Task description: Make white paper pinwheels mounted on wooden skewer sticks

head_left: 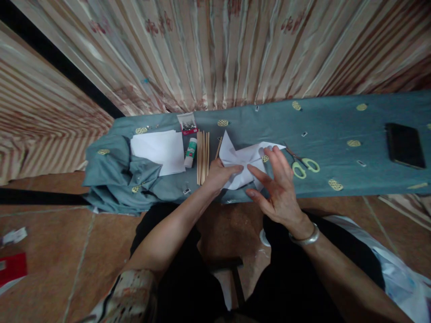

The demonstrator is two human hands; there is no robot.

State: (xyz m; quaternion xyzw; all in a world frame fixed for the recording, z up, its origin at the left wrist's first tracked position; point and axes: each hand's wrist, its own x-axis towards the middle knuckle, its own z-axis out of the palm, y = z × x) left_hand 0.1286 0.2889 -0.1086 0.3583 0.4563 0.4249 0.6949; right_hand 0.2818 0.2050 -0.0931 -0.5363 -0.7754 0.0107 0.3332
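Note:
A white paper pinwheel (239, 157), with pointed corners and its sides bent inward, lies over the front part of the cloth-covered table. My left hand (220, 174) grips it at its left side, thumb on top close to the middle and the other fingers hidden beneath. Over the right side of the paper is my right hand (278, 193), fingers spread, the index fingertip at or near the paper's centre. I cannot tell whether that fingertip presses on it. Partly covered by the paper, a thin wooden stick (218, 147) shows beside the left hand.
Left of the pinwheel are several wooden sticks (202, 154), a glue stick (191, 152), a small box of metal pins (188, 124) and a stack of white paper (158, 150). Green-handled scissors (305, 165) lie to the right, and a black phone (405, 146) farther right. A curtain (215, 58) hangs behind.

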